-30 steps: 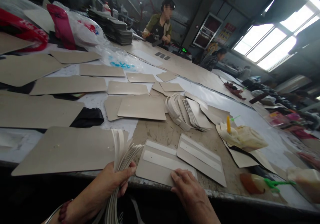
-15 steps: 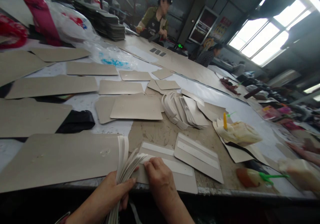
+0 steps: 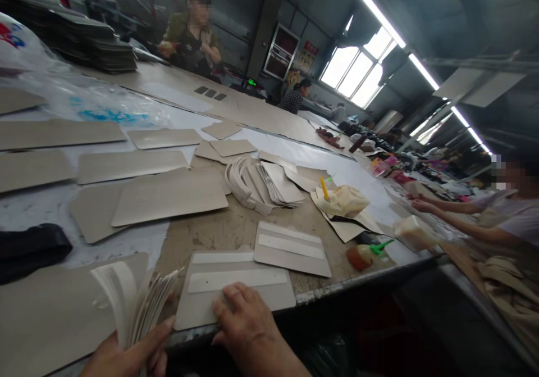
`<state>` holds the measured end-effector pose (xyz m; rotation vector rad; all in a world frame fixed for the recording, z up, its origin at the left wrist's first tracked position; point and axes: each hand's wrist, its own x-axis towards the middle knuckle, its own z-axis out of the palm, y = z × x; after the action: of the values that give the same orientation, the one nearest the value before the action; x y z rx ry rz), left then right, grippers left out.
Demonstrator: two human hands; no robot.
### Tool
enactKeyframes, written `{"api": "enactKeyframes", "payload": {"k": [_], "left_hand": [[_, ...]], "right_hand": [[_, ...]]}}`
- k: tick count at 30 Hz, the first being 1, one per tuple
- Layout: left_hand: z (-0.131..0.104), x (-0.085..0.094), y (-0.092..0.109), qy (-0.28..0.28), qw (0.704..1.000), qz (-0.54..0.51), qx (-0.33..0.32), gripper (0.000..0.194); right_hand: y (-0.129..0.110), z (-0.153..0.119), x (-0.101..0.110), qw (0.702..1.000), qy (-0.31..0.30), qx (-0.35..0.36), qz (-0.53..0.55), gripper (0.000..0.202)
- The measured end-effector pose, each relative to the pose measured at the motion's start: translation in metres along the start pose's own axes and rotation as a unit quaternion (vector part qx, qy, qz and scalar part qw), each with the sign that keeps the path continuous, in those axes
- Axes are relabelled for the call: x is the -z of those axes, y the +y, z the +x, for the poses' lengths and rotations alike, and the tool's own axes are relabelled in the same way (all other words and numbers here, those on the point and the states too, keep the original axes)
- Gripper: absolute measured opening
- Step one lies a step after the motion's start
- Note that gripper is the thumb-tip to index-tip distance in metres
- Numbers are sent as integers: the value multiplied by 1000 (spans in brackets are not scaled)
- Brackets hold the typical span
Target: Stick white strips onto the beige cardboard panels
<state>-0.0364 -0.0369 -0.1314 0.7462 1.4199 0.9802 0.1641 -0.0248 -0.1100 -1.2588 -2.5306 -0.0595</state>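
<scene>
**Grey card panels and white strips at the table edge**

Grey card panel (image 3: 236, 295) with two white strips stuck along it lies at the near edge of the worktable (image 3: 236, 225). The right hand (image 3: 244, 323) rests flat on its near edge, fingers spread and closed on nothing. Just left of it, the left hand (image 3: 126, 357), partly cut off by the bottom of the frame, pinches a fanned bundle of white strips (image 3: 135, 304) that stands upright above the table. A second panel with strips (image 3: 291, 248) lies just beyond the first, apart from both hands.

Further back, a clear plastic bag (image 3: 105, 104) with blue print lies flat; its contents and lettering cannot be made out. A cream pouch (image 3: 343, 200) sits with a yellow stick poking out of it. An orange squeeze bottle with a green nozzle (image 3: 366, 253) lies on its side near the table's edge. A green digital display (image 3: 251, 82) glows far off, its figures too small to read. A co-worker's forearms (image 3: 446, 214) reach in from the right.
</scene>
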Motion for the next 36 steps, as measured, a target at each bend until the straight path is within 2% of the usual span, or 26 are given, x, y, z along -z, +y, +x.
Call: {"api": "enactKeyframes", "payload": {"k": [4, 9, 11, 13, 16, 18, 23, 26, 28, 30, 34, 36], "left_hand": [[-1, -3, 8, -33, 999, -21, 18, 83], [9, 2, 11, -53, 995, -70, 46, 63], [11, 4, 13, -53, 993, -81, 68, 62], [11, 4, 14, -45, 993, -81, 78, 64], [6, 0, 18, -37, 996, -62, 46, 64], [3, -5, 22, -35, 998, -39, 18, 61], [3, -10, 38, -6, 999, -31, 26, 53], [6, -3, 46, 7, 997, -61, 49, 48], [7, 4, 51, -5, 996, -77, 48, 43], [6, 12, 53, -23, 995, -85, 53, 35], [-1, 18, 54, -40, 991, -73, 105, 44], [-4, 16, 51, -37, 991, -94, 91, 34]], "right_hand": [[4, 1, -1, 1000, 2, 28, 14, 60], [-9, -11, 6, 998, 34, 1, 44, 50], [-5, -22, 7, 995, 60, -43, 62, 38], [7, -36, 7, 984, 98, -136, 64, 29], [32, -51, 8, 937, 137, -319, 50, 35], [45, -54, 11, 902, 135, -404, 70, 37], [56, -48, 22, 821, 122, -503, 238, 43], [54, -47, 30, 747, 94, -519, 406, 52], [47, -48, 35, 693, 76, -515, 499, 56], [35, -49, 41, 656, 75, -502, 558, 57], [14, -48, 60, 639, 109, -446, 617, 48], [10, -47, 68, 639, 124, -422, 631, 40]]}}
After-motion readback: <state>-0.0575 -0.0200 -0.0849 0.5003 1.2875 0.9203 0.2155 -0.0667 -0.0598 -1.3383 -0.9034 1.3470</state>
